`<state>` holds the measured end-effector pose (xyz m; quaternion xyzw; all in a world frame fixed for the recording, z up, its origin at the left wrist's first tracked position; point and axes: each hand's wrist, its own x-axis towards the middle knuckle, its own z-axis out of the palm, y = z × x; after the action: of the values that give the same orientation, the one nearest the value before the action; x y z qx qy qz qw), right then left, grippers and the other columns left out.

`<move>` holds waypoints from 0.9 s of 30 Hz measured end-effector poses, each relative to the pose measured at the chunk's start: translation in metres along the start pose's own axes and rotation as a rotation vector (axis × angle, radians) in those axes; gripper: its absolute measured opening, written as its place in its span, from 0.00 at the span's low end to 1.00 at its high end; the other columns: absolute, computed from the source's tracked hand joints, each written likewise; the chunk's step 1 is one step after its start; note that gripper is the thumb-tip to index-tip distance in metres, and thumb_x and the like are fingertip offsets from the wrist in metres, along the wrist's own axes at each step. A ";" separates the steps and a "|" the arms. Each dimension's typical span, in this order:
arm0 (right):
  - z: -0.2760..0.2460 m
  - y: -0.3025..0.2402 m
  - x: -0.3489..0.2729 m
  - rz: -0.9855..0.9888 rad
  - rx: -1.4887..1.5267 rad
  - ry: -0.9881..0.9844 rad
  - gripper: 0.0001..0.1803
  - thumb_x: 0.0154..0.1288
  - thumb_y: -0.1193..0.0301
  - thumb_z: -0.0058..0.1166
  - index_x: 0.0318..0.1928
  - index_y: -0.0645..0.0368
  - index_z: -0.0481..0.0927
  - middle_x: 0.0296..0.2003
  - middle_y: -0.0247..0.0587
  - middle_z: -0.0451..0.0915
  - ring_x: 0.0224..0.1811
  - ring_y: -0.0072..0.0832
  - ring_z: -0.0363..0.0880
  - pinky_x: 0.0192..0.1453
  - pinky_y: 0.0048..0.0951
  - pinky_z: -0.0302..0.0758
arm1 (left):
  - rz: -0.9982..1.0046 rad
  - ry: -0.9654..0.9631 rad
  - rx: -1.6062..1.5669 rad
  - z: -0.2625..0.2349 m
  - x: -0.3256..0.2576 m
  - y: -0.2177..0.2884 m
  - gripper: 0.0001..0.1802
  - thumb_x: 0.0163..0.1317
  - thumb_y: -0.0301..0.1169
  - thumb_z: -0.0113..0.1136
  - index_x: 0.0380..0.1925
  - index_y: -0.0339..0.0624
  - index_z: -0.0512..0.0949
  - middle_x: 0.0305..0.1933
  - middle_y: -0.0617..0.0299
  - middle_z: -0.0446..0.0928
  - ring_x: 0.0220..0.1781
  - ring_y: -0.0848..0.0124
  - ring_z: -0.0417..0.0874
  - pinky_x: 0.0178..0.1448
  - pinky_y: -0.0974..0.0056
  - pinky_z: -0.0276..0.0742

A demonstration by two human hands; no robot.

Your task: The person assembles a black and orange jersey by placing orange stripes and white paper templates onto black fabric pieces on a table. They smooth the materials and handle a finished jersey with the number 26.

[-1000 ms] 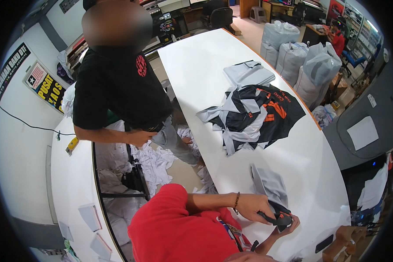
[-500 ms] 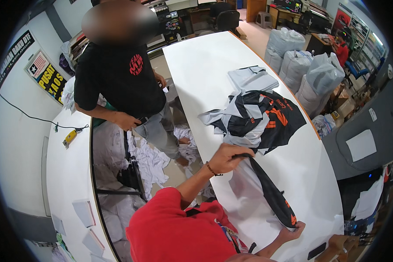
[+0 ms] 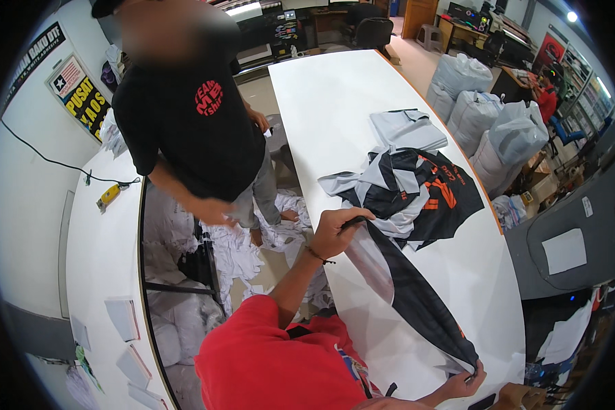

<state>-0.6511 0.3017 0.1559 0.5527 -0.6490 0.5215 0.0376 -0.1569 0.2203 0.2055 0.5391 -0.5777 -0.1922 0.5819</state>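
My left hand grips one end of a black and grey garment just beside a heap of black, white and orange jerseys. My right hand pinches the garment's other end at the near edge of the long white table. The cloth is stretched in a long strip between both hands, lying on the tabletop. A folded grey garment lies beyond the heap.
A person in a black T-shirt stands left of the table, among white cloth scraps on the floor. Full white sacks line the table's right side. A white counter runs along the left.
My left hand moved away from my right hand toward the jersey heap, drawing the garment out into a long strip. The person in black shifted slightly.
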 end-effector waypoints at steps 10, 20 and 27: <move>0.007 0.042 -0.027 0.281 -0.115 0.018 0.19 0.69 0.81 0.34 0.55 0.67 0.74 0.49 0.54 0.77 0.52 0.46 0.76 0.59 0.38 0.72 | -0.062 -0.326 0.314 0.047 -0.037 -0.104 0.13 0.55 0.27 0.58 0.42 0.46 0.83 0.38 0.54 0.83 0.43 0.55 0.84 0.50 0.54 0.79; 0.025 0.156 -0.168 0.169 -0.594 -0.314 0.19 0.74 0.71 0.44 0.59 0.68 0.73 0.52 0.62 0.80 0.55 0.53 0.79 0.61 0.42 0.74 | 0.047 -0.325 0.640 0.085 -0.186 -0.178 0.17 0.46 0.31 0.62 0.40 0.48 0.75 0.38 0.60 0.72 0.47 0.60 0.73 0.52 0.55 0.68; 0.043 0.148 -0.190 0.170 -0.725 -0.258 0.19 0.73 0.71 0.44 0.59 0.68 0.74 0.52 0.62 0.79 0.55 0.53 0.79 0.62 0.42 0.74 | 0.004 -0.305 0.665 0.085 -0.183 -0.172 0.17 0.45 0.32 0.63 0.38 0.48 0.75 0.39 0.61 0.71 0.47 0.61 0.73 0.52 0.57 0.68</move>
<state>-0.6668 0.3770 -0.0763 0.5090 -0.8339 0.1857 0.1052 -0.2105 0.2811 -0.0468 0.6628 -0.6899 -0.0712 0.2824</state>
